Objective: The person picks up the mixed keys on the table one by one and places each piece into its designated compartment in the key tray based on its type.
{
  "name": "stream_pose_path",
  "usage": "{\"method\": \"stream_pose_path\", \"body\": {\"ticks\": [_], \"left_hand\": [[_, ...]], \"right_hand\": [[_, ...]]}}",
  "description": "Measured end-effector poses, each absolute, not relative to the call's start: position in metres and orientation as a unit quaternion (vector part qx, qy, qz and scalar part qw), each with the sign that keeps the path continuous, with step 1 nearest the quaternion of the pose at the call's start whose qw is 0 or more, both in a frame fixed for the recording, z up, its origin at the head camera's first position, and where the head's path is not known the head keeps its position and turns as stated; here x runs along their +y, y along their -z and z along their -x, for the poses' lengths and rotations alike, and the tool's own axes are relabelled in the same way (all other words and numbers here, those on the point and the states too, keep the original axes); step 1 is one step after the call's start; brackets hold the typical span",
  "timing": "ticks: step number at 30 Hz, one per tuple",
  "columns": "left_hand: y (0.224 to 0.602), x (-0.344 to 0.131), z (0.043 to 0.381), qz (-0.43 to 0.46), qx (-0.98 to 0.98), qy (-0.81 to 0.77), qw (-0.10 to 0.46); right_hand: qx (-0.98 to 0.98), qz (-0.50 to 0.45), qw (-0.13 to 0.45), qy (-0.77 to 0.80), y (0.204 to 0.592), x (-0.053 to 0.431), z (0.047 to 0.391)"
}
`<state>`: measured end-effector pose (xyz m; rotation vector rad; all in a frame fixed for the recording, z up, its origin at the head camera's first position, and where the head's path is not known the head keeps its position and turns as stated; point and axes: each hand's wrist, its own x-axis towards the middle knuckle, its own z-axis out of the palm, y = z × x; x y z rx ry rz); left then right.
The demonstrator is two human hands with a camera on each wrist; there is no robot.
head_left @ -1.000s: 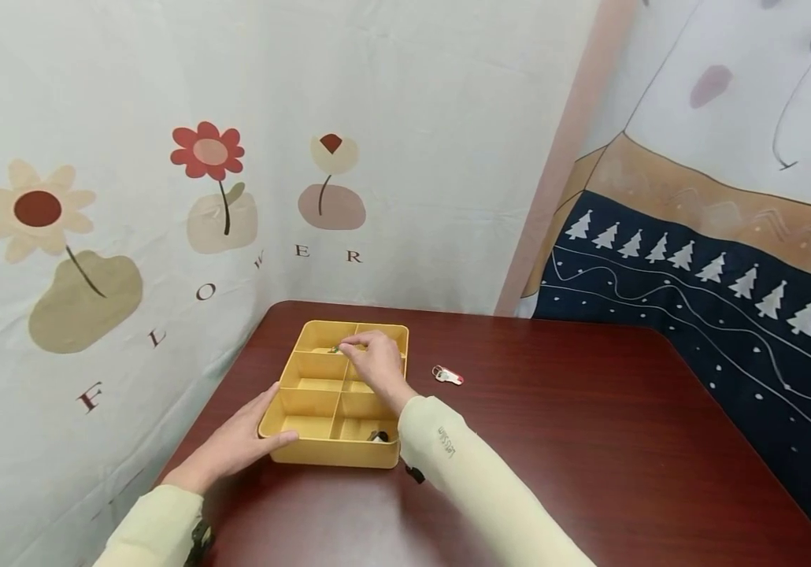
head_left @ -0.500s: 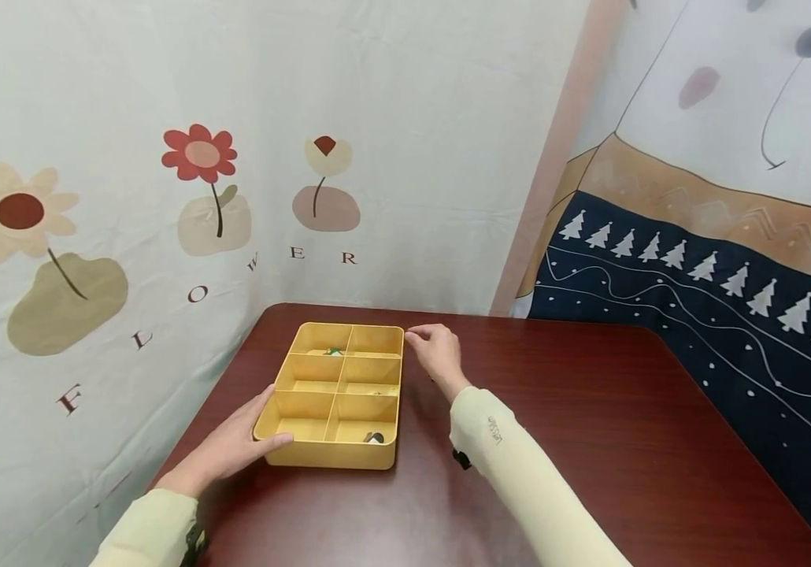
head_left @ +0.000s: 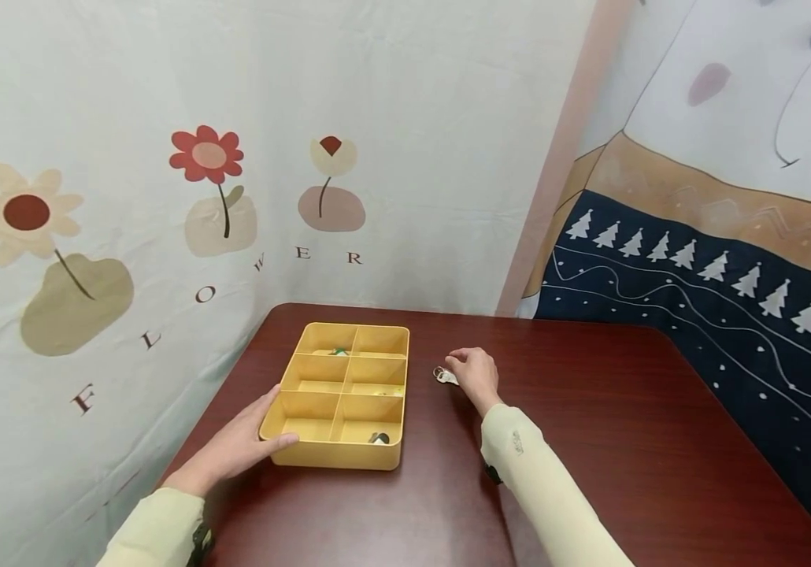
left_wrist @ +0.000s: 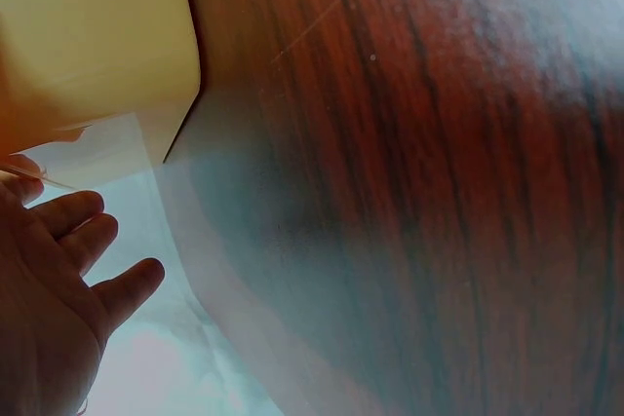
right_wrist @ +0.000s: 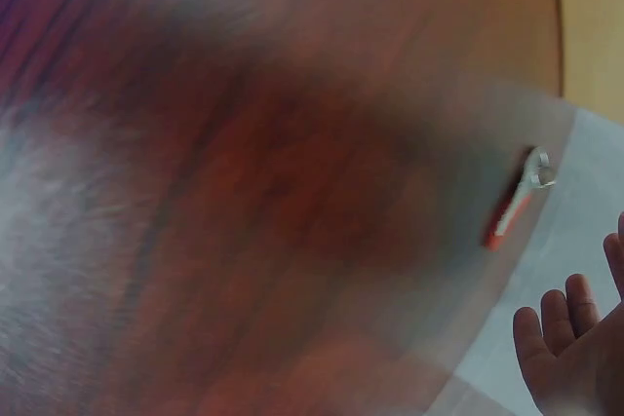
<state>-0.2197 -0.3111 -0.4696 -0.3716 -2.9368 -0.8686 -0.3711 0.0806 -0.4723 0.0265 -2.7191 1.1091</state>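
A yellow six-compartment box (head_left: pixel 336 454) stands on the table. My left hand (head_left: pixel 231 445) rests against its near left corner, thumb at the front rim and fingers along the left side; in the left wrist view those fingers look fairly straight. To the right of the box lies a small white and red keychain (head_left: pixel 446 376) with a metal ring, and my right hand (head_left: pixel 475 376) hovers over its right end, partly hiding it. The right wrist view shows the whole keychain (right_wrist: pixel 519 197) on the tabletop, apart from the right hand's fingers (right_wrist: pixel 556 321).
Small items lie in the box: a green and white one (head_left: pixel 338 352) at the far left, a pale one (head_left: pixel 390 391) in the middle right, a dark and white one (head_left: pixel 379 438) at the near right. Printed cloths (head_left: pixel 434 197) hang behind the brown table (head_left: pixel 590 409).
My right hand has come out of the box's far left compartment, passed its right edge and lowered toward the keychain. A green and white item remains in that compartment. The left hand has stayed put.
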Motion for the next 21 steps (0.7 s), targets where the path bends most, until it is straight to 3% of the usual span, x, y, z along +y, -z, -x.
{"method": "stream_pose_path", "body": {"ticks": [21], "left_hand": [[0.471, -0.31, 0.22, 0.114, -0.952, 0.283, 0.031]], "right_hand": [[-0.96, -0.035, 0.064, -0.271, 0.495, 0.073, 0.377]]}}
